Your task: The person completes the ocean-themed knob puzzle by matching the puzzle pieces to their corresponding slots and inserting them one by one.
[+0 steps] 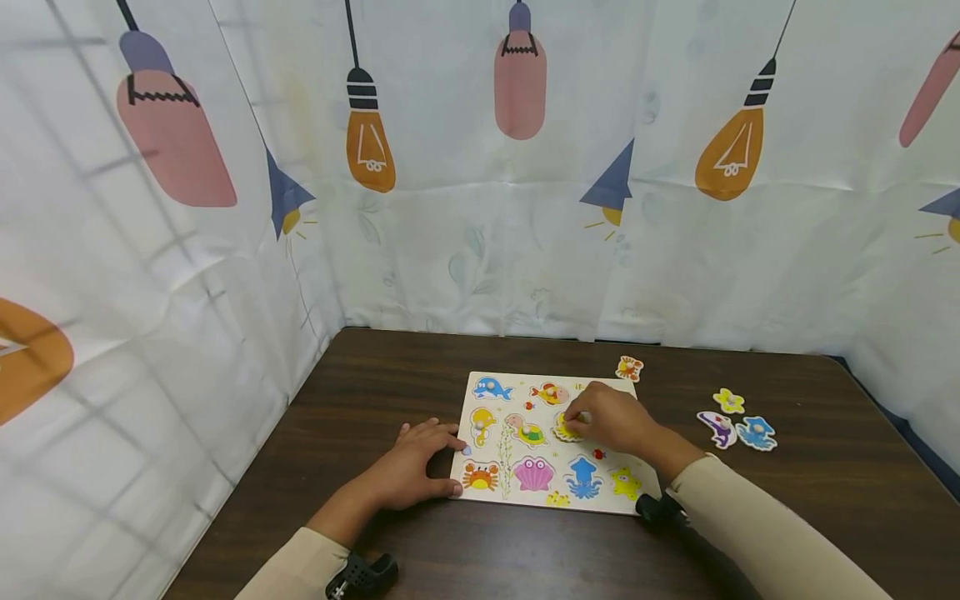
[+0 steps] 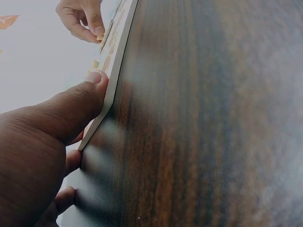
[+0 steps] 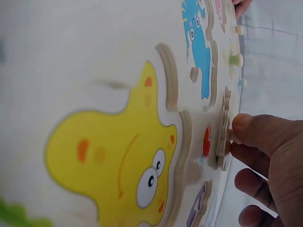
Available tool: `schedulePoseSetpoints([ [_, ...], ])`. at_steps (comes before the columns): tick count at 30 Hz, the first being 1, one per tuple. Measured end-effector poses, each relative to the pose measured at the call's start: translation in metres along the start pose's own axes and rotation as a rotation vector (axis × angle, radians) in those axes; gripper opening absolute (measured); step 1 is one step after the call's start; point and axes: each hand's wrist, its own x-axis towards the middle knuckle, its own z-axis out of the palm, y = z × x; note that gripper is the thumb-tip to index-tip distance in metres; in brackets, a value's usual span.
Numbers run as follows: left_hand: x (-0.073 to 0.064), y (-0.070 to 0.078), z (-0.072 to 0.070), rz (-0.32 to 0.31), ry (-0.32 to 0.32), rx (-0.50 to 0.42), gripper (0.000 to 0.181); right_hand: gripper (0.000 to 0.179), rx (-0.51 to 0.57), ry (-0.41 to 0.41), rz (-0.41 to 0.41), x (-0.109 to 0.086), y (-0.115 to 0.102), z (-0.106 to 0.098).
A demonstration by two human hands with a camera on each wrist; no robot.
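Observation:
A wooden puzzle board (image 1: 540,498) with sea-animal pictures lies on the brown table. My right hand (image 1: 611,421) pinches the knob of a yellow scalloped puzzle piece (image 1: 561,430) between thumb and index finger. In the right wrist view the puzzle piece (image 3: 222,142) appears edge-on, close over the board, its face turned away. My left hand (image 1: 412,465) rests at the board's left side, fingers spread. Its thumb (image 2: 92,92) presses on the board's edge near the corner. Knobbed pieces, including a turtle (image 1: 531,433) and a seahorse (image 1: 482,423), sit in the board.
Right of the board lie a yellow piece (image 1: 729,401), a purple piece (image 1: 717,429) and a blue piece (image 1: 757,433). An orange-and-white piece (image 1: 629,368) lies at the board's far right corner. A printed curtain (image 1: 465,250) hangs behind the table (image 1: 480,558).

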Motion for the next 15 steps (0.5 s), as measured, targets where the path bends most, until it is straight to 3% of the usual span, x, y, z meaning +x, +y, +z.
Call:
schedulePoseSetpoints([
  [15, -0.0004, -0.0012, 0.0004, -0.003, 0.004, 0.004, 0.056, 0.006, 0.000, -0.032, 0.045, 0.0063, -0.0076, 0.0041],
])
